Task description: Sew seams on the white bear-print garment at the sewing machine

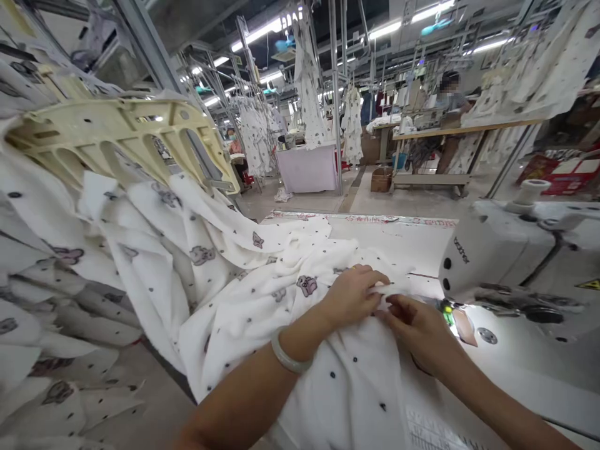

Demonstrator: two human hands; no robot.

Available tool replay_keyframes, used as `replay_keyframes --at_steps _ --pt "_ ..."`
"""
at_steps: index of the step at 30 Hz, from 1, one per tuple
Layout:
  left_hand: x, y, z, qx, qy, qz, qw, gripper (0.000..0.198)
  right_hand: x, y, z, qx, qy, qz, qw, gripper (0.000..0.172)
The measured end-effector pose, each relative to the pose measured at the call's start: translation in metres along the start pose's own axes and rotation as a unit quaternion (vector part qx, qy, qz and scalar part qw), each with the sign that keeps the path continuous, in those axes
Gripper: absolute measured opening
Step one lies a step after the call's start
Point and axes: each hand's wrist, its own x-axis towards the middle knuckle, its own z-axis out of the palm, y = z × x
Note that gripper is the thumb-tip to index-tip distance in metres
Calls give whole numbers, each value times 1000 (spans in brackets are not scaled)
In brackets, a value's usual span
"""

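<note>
A white fabric piece (290,325) printed with small animals and dots lies bunched across the sewing table. My left hand (356,294), with a pale bangle (287,353) on its wrist, is closed on the fabric near its right edge. Just beside it my right hand (417,328) pinches the same edge between thumb and fingers. To the right stands a white sewing machine (520,256), its lamp lighting the needle area close to my right hand. The fabric's folds partly hide my left fingertips.
At the left, a cream plastic hanger clamp (117,125) holds several printed fabric pieces, some running onto the table. Metal posts (335,94) and hanging garments (354,125) stand beyond the table. A co-worker (450,94) sits at a far bench (469,128). A basket (382,179) is on the floor.
</note>
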Motion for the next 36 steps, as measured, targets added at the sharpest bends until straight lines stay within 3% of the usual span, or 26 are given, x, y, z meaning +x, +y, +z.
replay_keyframes --at_steps 7,13,20,26,29,32,34,36 --pt "-3 -7 -25 -72 126 40 989 26 -13 17 -26 94 19 -31 995 32" --pt "-5 1 -31 -234 72 14 969 21 -12 26 -34 160 -32 -43 986 30" --pt "-7 8 -33 -136 86 28 987 35 -33 -5 -28 57 27 -103 993 38" --pt "-7 7 -32 -118 93 38 988 35 -34 2 -27 27 -3 -147 989 29" --pt "-7 5 -34 -103 63 57 991 29 -32 9 -26 17 36 -136 990 26" --pt "-7 4 -32 -76 -21 71 994 20 -32 13 -25 16 59 -118 991 27" --pt "-5 4 -27 -12 -84 48 995 20 -30 15 -24 0 49 -115 992 30" --pt "1 3 -20 99 -105 -17 989 23 -25 16 -23 -46 43 -101 993 36"
